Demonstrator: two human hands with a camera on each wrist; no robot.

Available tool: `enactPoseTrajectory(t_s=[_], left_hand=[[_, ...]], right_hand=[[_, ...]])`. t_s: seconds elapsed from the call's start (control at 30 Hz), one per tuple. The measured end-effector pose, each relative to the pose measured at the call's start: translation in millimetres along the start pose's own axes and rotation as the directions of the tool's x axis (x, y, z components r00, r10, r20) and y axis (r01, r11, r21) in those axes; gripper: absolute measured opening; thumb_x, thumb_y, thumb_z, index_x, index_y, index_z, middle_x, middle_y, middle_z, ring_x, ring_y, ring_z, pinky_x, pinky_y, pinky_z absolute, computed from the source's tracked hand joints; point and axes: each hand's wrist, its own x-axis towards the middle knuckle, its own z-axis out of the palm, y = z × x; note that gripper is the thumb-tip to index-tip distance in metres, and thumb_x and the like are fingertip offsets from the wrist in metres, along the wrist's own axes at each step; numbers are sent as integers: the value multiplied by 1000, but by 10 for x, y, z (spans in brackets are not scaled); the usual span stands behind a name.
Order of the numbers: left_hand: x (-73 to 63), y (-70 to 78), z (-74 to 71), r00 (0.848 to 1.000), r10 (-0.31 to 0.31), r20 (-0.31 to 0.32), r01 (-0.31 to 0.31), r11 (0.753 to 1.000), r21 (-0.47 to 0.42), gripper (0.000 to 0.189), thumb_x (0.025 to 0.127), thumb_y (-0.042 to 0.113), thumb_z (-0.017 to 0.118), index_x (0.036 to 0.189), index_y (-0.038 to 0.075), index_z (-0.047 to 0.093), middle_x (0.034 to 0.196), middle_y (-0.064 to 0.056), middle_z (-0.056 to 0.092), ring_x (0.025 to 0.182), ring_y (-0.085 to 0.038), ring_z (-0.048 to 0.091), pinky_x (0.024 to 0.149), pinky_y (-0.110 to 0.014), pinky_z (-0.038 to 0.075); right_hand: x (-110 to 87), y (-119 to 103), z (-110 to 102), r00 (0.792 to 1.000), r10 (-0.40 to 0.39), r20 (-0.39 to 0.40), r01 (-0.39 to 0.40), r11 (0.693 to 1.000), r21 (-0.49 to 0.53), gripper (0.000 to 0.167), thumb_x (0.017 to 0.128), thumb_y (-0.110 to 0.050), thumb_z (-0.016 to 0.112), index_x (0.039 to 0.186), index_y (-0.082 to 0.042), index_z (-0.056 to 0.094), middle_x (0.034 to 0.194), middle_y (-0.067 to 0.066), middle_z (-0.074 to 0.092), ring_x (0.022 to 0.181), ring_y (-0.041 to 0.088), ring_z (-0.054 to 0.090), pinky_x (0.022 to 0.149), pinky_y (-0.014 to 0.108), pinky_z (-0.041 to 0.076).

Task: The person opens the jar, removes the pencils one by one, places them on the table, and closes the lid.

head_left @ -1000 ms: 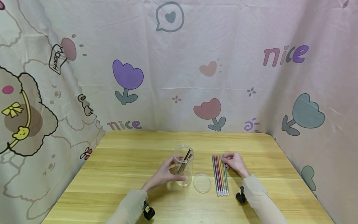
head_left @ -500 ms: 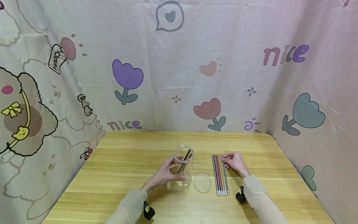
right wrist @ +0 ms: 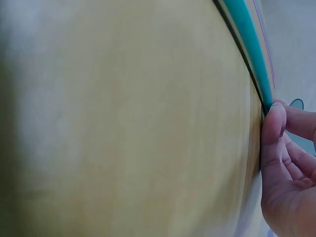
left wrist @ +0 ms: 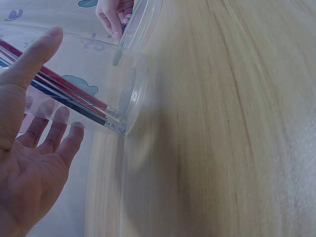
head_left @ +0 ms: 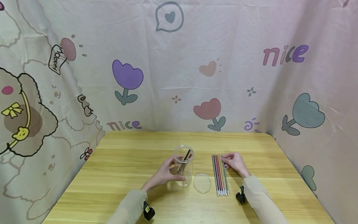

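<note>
My left hand (head_left: 165, 175) holds a clear cylindrical jar (head_left: 185, 181), thumb on the near side and fingers round the back. The jar stands upright with its mouth uncovered. Several pencils (left wrist: 74, 88) lean inside it, dark red and dark blue ones among them, their ferrule ends at the bottom. To the right lies a flat row of coloured pencils (head_left: 219, 177), ferrule ends toward me. At the row's right edge, my right hand (head_left: 235, 161) pinches the far end of a teal pencil (right wrist: 251, 44) between thumb and forefinger; it lies along the table beside the others.
A round clear lid (head_left: 202, 183) lies flat between the jar and the pencil row. The wooden table (head_left: 126, 149) ends at a patterned cloth backdrop (head_left: 173, 68) behind and at both sides. A black camera is strapped to each wrist.
Almost nothing has moved. The teal pencil at the right edge has shifted very slightly to the right in the right hand's fingers; the left hand and jar stay put.
</note>
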Motion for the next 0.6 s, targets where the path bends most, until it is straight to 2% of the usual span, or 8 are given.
enactPoseTrajectory(t_s=[0.6], left_hand=[[0,-12,-4,1000,-5,3,5,1000,11,84,75,12,88,146,8,44,149,-15,48,134,-40,48,117,-56,43]], right_hand=[[-11,-16,-56,998,22,67,-27,998,63,28,94,-4,68,113,15,61,80,10,70,59,10,62,54,23,61]])
